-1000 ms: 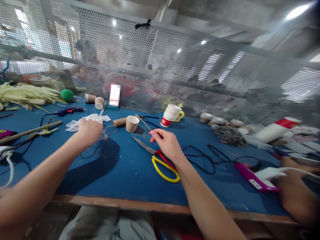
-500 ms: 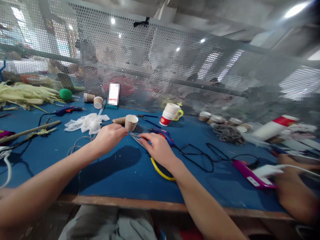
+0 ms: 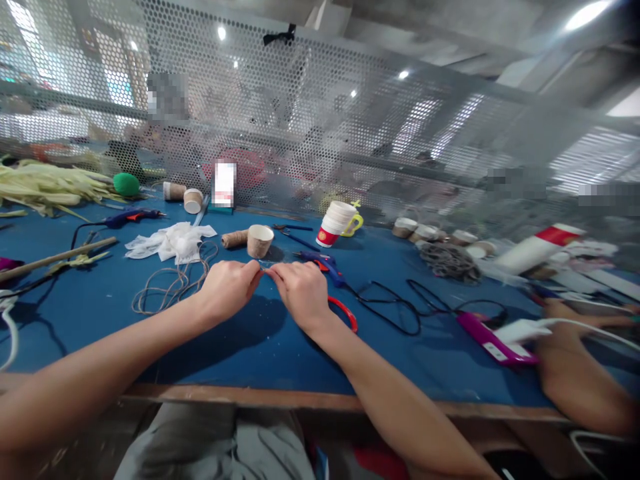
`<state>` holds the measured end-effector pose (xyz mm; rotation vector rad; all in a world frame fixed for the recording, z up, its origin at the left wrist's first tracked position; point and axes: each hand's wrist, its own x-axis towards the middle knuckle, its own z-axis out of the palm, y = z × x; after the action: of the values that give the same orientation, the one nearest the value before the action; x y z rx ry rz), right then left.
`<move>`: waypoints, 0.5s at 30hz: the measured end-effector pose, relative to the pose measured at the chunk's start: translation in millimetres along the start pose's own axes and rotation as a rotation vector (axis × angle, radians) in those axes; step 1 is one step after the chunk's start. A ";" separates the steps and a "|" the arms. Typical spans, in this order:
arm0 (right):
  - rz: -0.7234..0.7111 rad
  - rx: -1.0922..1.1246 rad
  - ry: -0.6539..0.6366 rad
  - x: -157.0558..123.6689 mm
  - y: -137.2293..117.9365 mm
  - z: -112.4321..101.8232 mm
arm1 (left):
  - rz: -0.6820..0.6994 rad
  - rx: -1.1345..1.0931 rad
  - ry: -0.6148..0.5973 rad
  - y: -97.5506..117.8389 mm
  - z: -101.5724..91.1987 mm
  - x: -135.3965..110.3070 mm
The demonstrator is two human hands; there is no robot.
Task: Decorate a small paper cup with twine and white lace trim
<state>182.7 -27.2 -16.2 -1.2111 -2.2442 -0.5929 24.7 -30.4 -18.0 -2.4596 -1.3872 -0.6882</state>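
Observation:
My left hand and my right hand meet above the blue table, both closed with fingertips pinched. Between them is a short, thin strand that looks like twine. Loose loops of twine lie to the left of my left hand. A red handle loop of the scissors juts out by my right wrist; their blades are hidden, and whether my palm grips them I cannot tell. Just beyond my fingertips stands a small twine-wrapped cup, its white inside showing. A spool of brown twine lies beside it.
A blue glue gun trails its black cord rightward to a purple power strip. White paper cups stand stacked behind. White mesh cloth lies left. Another person's arm rests at right. A perforated screen borders the back.
My hands have drawn closer, fingers now folded in. The scissor blades are no longer visible at my right fingertips, and a red handle loop shows where a yellow one did. Twine loops lie wider.

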 end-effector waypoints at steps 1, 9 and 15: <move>0.006 0.012 0.005 0.3 0.7 0.1 | -0.012 -0.008 -0.002 0.0 -0.1 0.0; 0.003 0.048 0.068 5.2 16.3 -5.5 | -0.052 -0.082 0.013 -10.3 -8.1 2.7; 0.008 0.013 0.088 4.1 16.8 -5.1 | -0.050 -0.182 0.032 -5.9 -3.9 -0.3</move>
<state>196.4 -19.1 -7.4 -1.1645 -2.1661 -0.6161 18.4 -29.1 -15.0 -2.5447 -1.4373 -0.8975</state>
